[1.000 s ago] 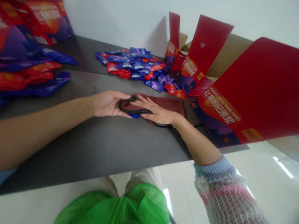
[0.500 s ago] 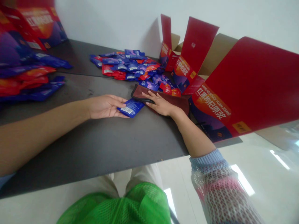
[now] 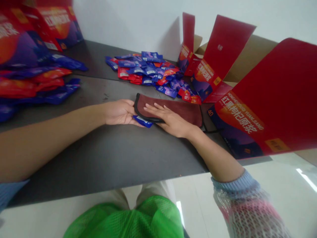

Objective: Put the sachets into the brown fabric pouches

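Note:
My left hand (image 3: 120, 112) grips the left end of a blue sachet (image 3: 144, 121) low over the grey table. Most of that sachet is hidden under a folded brown cloth (image 3: 183, 110) with black edging. On top of the cloth lies my right hand (image 3: 168, 119), its fingers stretched out flat and pointing left. Behind the cloth, a loose pile of blue and red sachets (image 3: 148, 70) spreads toward the wall.
Open red cartons (image 3: 210, 56) line the right side, the nearest large red carton (image 3: 272, 99) close to my right forearm. At the left, more sachets (image 3: 39, 82) are heaped before other cartons (image 3: 59, 24). The grey table (image 3: 119, 155) ends at its front edge above my lap.
The blue sachet has gone further under the cloth, so less of it shows. The cloth's left end now reaches my left fingertips. The whole view has shifted slightly.

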Motion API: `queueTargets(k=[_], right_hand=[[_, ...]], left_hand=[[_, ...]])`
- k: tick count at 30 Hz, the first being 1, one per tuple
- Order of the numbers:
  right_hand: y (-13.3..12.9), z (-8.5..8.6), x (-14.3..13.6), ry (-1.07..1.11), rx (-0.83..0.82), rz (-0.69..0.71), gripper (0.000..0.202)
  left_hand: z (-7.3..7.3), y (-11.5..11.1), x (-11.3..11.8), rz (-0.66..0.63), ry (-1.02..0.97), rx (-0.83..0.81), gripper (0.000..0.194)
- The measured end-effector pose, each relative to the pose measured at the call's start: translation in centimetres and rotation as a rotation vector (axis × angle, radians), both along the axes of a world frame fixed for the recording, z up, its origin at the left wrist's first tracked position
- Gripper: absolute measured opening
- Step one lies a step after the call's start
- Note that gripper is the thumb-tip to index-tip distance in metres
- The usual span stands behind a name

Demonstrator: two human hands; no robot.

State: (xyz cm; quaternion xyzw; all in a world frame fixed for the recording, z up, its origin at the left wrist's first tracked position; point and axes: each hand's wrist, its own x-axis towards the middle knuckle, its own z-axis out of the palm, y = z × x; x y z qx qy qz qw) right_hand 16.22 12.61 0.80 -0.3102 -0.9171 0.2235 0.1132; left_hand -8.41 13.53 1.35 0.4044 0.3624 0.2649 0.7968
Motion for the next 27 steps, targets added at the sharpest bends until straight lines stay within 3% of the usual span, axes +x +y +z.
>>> queueTargets(k=[6,14,17,23,27], right_hand=[[-0.1,1.5,0.4,0.071,-0.134,0.189,0.06],[-1.4,3.4,0.3,0.008,-0.226,0.327,0.041],[-1.1,3.1,0.3,0.051,-0.262,0.245,0.044],[0.5,1.8,1.4,0.224,-0.429,0.016,0.061],[1.5,1.4,2.3,0.326,-0.473,-0.091,0.059]], left_hand=[[-0.2,-0.1,-0.2,0.006,-0.035,0.016,0.033],[0.5,0.5,-0.5,-0.108,0.173,-0.006,0.045],[0.6,0.6,-0.7,-0.135,0.217,-0.006,0.055],[-0.2,1.1,-0.8,-0.156,0.156,0.026,0.051],[-0.8,1.3,-1.1,-0.194,0.111,0.082,0.059]])
